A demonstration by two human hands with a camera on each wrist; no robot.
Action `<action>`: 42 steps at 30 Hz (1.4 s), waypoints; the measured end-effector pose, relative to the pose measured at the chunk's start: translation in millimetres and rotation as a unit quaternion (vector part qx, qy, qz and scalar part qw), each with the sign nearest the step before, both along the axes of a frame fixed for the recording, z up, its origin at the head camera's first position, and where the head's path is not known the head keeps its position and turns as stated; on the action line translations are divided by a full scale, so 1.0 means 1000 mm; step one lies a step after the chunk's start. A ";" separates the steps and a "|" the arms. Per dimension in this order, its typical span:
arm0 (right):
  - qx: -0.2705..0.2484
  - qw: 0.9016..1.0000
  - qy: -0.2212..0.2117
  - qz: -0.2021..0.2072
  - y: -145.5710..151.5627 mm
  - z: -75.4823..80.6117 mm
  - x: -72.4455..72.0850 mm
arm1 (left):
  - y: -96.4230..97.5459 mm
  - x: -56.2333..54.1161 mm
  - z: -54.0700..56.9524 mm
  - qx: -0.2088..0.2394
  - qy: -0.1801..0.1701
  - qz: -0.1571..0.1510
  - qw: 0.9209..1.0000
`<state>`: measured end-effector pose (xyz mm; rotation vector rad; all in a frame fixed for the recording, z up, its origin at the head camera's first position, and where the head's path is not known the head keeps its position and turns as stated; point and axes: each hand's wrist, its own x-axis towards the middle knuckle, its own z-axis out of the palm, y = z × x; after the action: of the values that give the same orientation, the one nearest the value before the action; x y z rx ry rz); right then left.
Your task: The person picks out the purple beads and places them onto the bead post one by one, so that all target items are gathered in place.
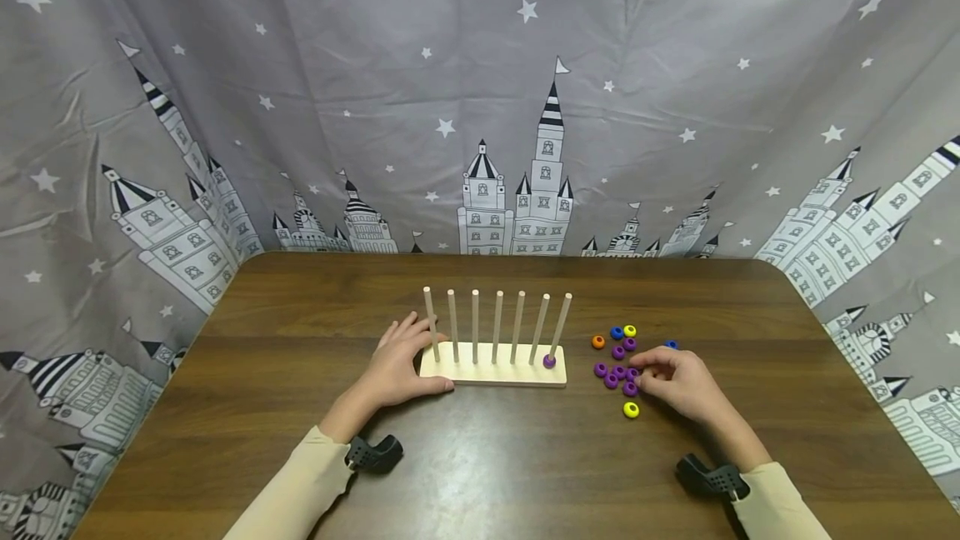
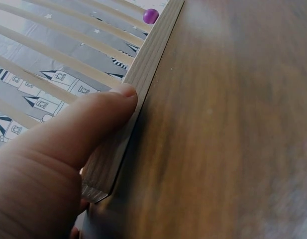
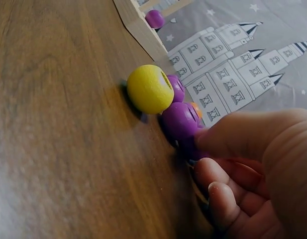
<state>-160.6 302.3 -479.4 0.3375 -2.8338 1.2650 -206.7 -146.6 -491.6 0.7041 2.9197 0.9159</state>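
Note:
A pale wooden peg stand [image 1: 491,373] with several upright pegs is on the table. My left hand [image 1: 401,361] holds its left end, thumb along the front edge and fingers behind. In the left wrist view the thumb [image 2: 103,112] presses on the base. One purple bead [image 1: 550,362] sits at the foot of the rightmost peg. To the right of the stand, my right hand [image 1: 678,382] pinches a purple bead [image 1: 632,374] between thumb and forefinger, within a cluster of purple beads. In the right wrist view, the thumb partly hides the pinched bead.
Near the cluster lie a yellow bead [image 1: 631,410] in front, and an orange bead [image 1: 597,342], a blue bead [image 1: 617,332] and another yellow bead [image 1: 630,331] behind. A second blue bead [image 1: 671,345] is beyond the right hand. A grey castle-print curtain [image 1: 480,107] hangs behind the brown table [image 1: 480,457].

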 end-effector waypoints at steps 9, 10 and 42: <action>0.012 1.000 0.018 0.009 -0.002 0.001 0.000 | -0.001 0.000 0.000 0.000 0.002 0.001 1.000; 0.012 1.000 0.019 0.010 -0.002 0.001 0.000 | -0.001 -0.001 0.000 -0.001 0.003 0.001 1.000; -0.021 0.998 0.042 -0.033 -0.009 -0.004 0.002 | 0.000 0.001 0.001 0.000 -0.003 0.003 1.000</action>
<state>-158.1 292.9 -483.6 0.2875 -2.7213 1.2647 -205.6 -146.7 -490.4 0.6915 2.9186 0.9170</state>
